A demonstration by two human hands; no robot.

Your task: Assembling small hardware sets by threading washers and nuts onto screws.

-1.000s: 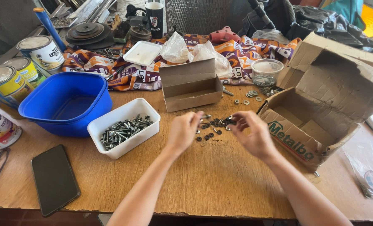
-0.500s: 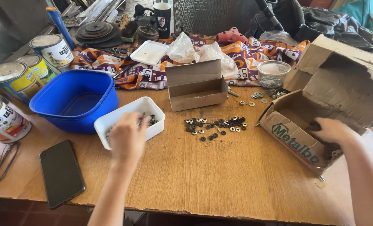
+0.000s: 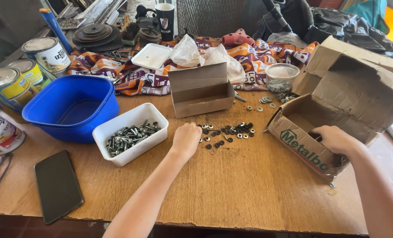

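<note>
While the white tub (image 3: 117,128) holds bolts (image 3: 130,134), the left hand (image 3: 186,139) is a closed fist beside the washers (image 3: 227,131); the right hand (image 3: 335,139) reaches inside the cardboard box (image 3: 302,147). I cannot tell how its fingers are.

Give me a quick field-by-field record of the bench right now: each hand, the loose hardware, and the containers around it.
left hand: closed in a fist on the wooden table, at the left edge of the loose washers; whether it holds anything is hidden
right hand: inside the open cardboard box, fingers hidden
loose washers: scattered pile between the hands
white tray: left of the fist, holds bolts
small brown box: open, behind the washers
blue tub: left of the tray
phone: flat, near the front edge, screen dark
</note>
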